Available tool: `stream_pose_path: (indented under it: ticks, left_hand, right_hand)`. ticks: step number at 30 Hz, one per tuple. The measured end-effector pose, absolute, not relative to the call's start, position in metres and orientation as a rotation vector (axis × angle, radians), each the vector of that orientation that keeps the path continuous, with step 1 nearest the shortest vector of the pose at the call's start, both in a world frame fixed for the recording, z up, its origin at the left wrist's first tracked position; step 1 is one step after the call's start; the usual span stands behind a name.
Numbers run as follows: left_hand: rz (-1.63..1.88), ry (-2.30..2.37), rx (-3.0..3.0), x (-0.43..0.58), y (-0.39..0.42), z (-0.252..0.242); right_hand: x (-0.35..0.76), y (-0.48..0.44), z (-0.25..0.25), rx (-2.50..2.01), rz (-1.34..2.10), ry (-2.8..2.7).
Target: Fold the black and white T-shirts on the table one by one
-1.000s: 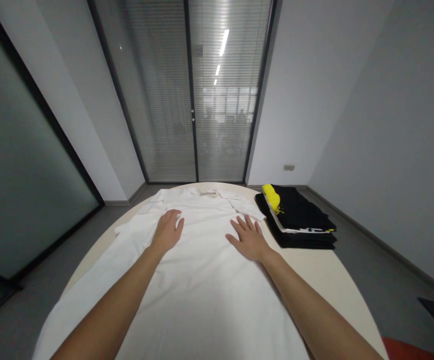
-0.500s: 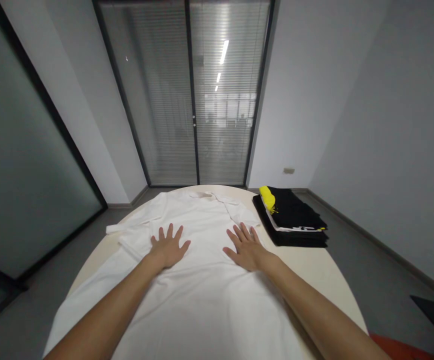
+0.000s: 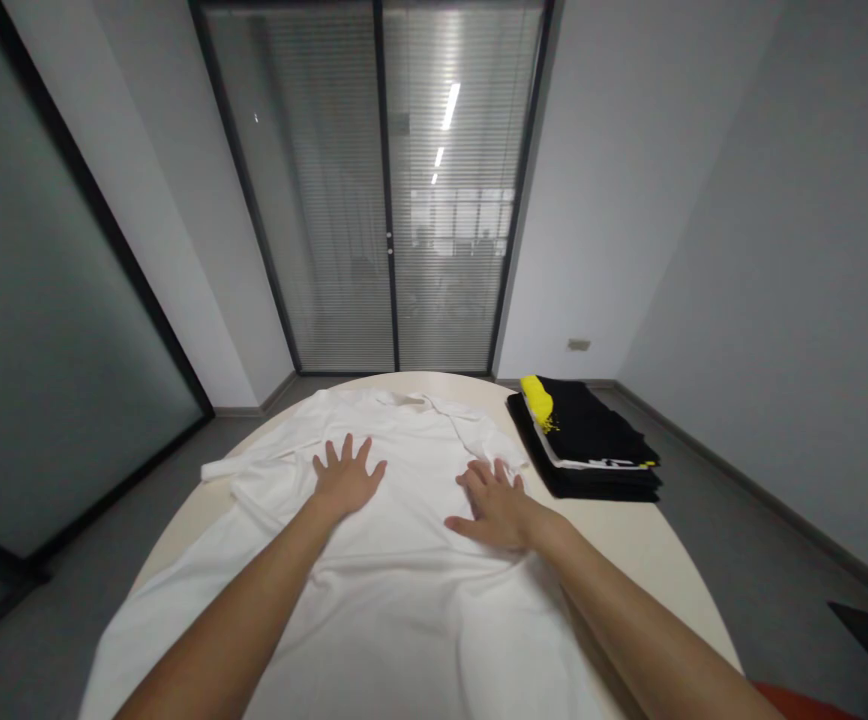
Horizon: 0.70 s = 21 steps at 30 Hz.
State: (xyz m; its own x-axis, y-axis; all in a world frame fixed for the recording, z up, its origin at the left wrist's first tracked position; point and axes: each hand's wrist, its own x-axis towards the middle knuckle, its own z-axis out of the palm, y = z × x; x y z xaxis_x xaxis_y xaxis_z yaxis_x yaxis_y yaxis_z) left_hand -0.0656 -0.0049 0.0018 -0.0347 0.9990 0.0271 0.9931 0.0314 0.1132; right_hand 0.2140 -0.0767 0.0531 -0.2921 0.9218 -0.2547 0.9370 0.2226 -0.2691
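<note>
A white T-shirt [image 3: 419,500] lies spread over the round table, its collar toward the far edge and its body reaching down to me. On its left half my left hand [image 3: 348,478] rests palm down with the fingers spread. My right hand [image 3: 495,508] is on the shirt's right side, fingers a little bent and the thumb apart, touching the cloth. Neither hand grips anything. Creases run across the cloth below both hands, and the left sleeve is rumpled.
A stack of folded black clothes [image 3: 599,430] with a yellow print sits on the table's right side. The pale tabletop [image 3: 651,560] shows around the shirt. Beyond stand glass doors with blinds [image 3: 449,290]. Something red [image 3: 794,700] shows at the lower right.
My left hand has slid slightly forward and right over the shirt. My right hand's fingers have drawn in and bent. The left sleeve edge has shifted a little outward, and the creases have deepened.
</note>
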Motion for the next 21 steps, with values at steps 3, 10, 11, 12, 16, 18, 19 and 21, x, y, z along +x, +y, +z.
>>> stream_pose_path:
  ticks: [3, 10, 11, 12, 16, 18, 19, 21]
  left_hand:
    - [0.140, 2.176, 2.129, -0.069, 0.010, 0.001]
    - [0.173, 2.211, 2.153, -0.066, 0.037, 0.007]
    - [0.184, 2.222, 2.160, -0.065, 0.041, 0.008]
    - [0.182, 2.226, 2.161, -0.063, 0.046, 0.009]
    - [0.174, 2.213, 2.145, -0.061, 0.062, 0.007]
    - [0.243, 2.223, 2.156, -0.062, 0.067, 0.004]
    - [0.307, 2.227, 2.171, -0.063, 0.068, 0.002]
    - [0.463, 2.217, 2.212, -0.066, 0.069, -0.001]
  right_hand:
    - [0.213, -0.064, 0.053, 1.864, -0.588, 2.416]
    - [0.206, -0.023, 0.042, 2.012, -0.567, 2.356]
    - [0.204, -0.015, 0.042, 2.066, -0.574, 2.331]
    - [0.201, -0.007, 0.043, 2.120, -0.585, 2.300]
    - [0.189, 0.023, 0.042, 2.296, -0.597, 2.152]
    - [0.181, 0.033, 0.037, 2.385, -0.569, 2.105]
    - [0.178, 0.036, 0.032, 2.435, -0.545, 2.091]
    - [0.172, 0.039, 0.023, 2.518, -0.474, 2.086]
